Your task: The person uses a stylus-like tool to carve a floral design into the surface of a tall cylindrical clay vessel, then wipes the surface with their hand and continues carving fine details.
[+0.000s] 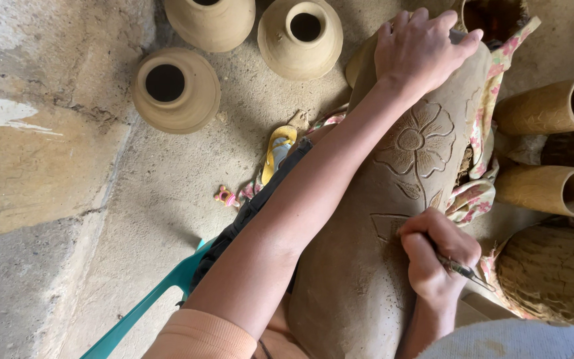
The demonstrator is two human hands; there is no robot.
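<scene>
A tall unfired clay vase [360, 266] lies across my lap, with a carved flower [417, 143] and leaves on its side. My left hand [420, 46] rests flat on the vase's far end, fingers spread over it. My right hand [436, 256] is closed around a thin metal carving tool [463, 269], its tip hidden under my fingers against the clay by a leaf outline. A floral cloth [483, 133] lies under the vase.
Three round clay pots [175, 90] [300, 36] [210, 20] stand on the concrete floor ahead. Clay cylinders [553, 106] [546, 189] lie at the right. A yellow sandal [278, 151], a small pink toy [226, 197] and a teal chair leg [147, 306] are near my feet.
</scene>
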